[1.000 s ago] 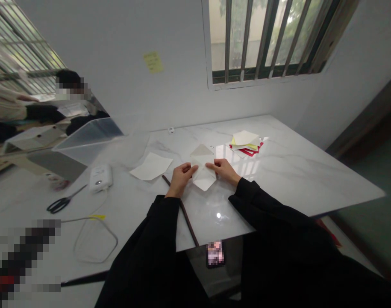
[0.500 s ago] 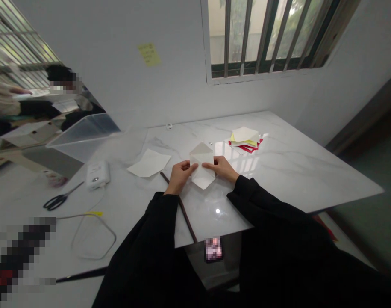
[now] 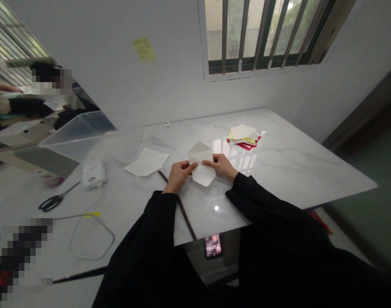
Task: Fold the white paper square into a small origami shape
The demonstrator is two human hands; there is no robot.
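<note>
A small cream paper envelope (image 3: 204, 175), its pointed flap raised at the far end, is held between my two hands just above the marble-patterned table (image 3: 288, 171). My left hand (image 3: 180, 174) pinches its left edge, thumb on top. On the opposite edge my right hand (image 3: 224, 165) grips it the same way, with the thumb lying on the paper. The fingers under the envelope are hidden. Left of my left hand lies a flat sheet of cream paper (image 3: 147, 162). A pile of cream, yellow and red envelopes (image 3: 243, 133) rests beyond my right hand.
A dark thin strip (image 3: 185, 214) runs beside my left forearm. To the left are scissors (image 3: 56, 201), a white device (image 3: 94, 174) with a cable, and a clear plastic bin (image 3: 80, 132). Two people sit behind it. A phone (image 3: 213, 246) lies below the table's front edge.
The camera view has shifted slightly. The envelope is turned a little, its near end tipping to the right; both hands keep their hold on it.
</note>
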